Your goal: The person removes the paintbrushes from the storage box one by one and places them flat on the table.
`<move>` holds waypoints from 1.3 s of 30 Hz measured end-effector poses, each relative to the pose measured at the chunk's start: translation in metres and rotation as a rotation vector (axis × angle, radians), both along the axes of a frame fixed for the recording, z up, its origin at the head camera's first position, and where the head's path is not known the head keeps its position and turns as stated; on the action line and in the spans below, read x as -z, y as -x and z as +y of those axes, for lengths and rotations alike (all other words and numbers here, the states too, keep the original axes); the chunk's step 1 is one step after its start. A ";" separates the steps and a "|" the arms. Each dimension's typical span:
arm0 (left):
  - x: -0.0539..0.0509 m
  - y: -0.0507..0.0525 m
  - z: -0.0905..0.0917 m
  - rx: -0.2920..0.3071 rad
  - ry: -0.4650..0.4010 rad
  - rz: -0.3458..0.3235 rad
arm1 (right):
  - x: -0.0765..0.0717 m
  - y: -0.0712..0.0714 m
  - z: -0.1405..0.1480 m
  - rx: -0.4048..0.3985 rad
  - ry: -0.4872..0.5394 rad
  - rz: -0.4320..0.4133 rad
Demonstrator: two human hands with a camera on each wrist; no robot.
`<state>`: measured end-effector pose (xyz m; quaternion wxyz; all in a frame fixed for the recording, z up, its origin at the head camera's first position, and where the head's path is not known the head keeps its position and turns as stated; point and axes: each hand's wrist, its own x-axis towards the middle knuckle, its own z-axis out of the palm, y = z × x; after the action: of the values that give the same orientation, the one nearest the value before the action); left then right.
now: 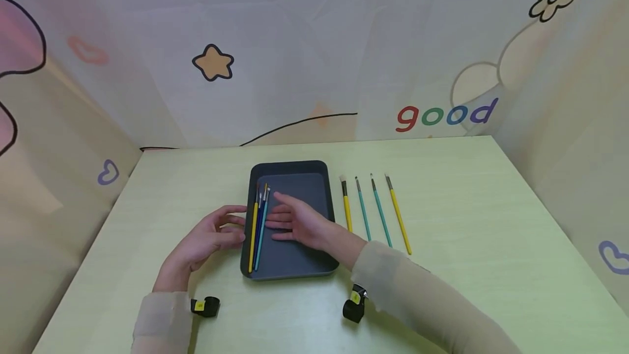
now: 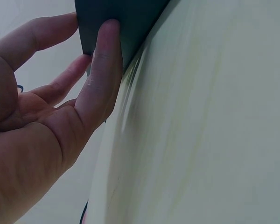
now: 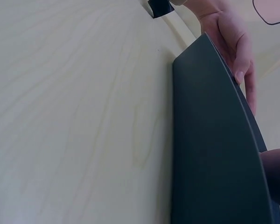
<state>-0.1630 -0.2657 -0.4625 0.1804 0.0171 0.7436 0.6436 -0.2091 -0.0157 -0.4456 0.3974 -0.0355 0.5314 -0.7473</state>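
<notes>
A dark grey tray (image 1: 300,261) lies on the table, with several brushes, yellow, dark blue and teal (image 1: 262,228), side by side along its left inner side. My left hand (image 1: 211,236) touches the tray's left outer wall with its fingertips; in the left wrist view the fingers of that hand (image 2: 60,88) rest against the wall (image 2: 130,23). Over the tray's interior is my right hand (image 1: 302,223), fingers spread and relaxed, just right of the brushes, holding nothing. Most of it is hidden behind the tray wall (image 3: 214,140) in the right wrist view.
Right of the tray, two yellow brushes (image 1: 400,220) and two teal ones (image 1: 380,212) lie in a spaced row, with the right forearm near their lower ends. A patterned cloth (image 1: 295,42) hangs behind and beside the table (image 1: 491,234). Black wrist devices (image 1: 355,305) sit by both sleeves.
</notes>
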 end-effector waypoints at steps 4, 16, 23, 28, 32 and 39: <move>0.000 0.000 0.000 -0.002 0.000 0.003 | 0.002 0.002 -0.004 -0.005 -0.016 0.020; -0.002 -0.001 0.000 0.001 -0.002 0.006 | 0.005 0.006 -0.006 -0.040 -0.032 0.062; -0.004 -0.001 0.001 0.013 -0.014 0.014 | 0.009 0.007 -0.013 -0.003 -0.067 0.098; -0.004 -0.001 0.002 0.020 -0.016 0.014 | 0.011 0.004 -0.023 0.044 -0.174 0.206; -0.004 -0.001 0.001 0.012 -0.007 0.008 | 0.010 0.002 -0.029 0.048 -0.228 0.263; -0.005 -0.002 0.001 0.022 -0.016 0.011 | 0.015 -0.004 -0.038 0.085 -0.308 0.346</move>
<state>-0.1613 -0.2643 -0.4575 0.1832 0.0305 0.7392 0.6473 -0.2054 -0.0537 -0.4605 0.2696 -0.0796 0.7001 -0.6563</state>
